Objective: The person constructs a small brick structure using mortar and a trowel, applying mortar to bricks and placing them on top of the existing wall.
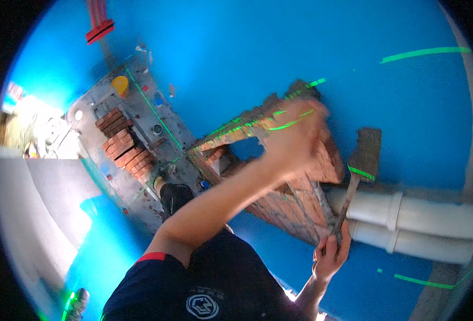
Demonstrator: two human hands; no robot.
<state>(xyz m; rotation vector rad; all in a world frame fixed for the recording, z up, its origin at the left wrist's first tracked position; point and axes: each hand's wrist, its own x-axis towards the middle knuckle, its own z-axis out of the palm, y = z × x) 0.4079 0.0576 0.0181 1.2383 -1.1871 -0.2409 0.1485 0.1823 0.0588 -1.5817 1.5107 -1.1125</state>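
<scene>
My left hand is blurred at the upper end of a rough brick structure, against a reddish brick; I cannot make out its fingers. Dark mortar sits along the structure's upper edge, crossed by green light lines. Low at the right, my right hand is closed around the handle of a trowel, whose broad blade carries grey-brown mortar and a green light stripe.
Two white pipes run right of the structure. At left, stacked bricks, a yellow bucket and debris lie on a dirty board, near my foot. A red-headed tool is at top left. The walls are bright blue.
</scene>
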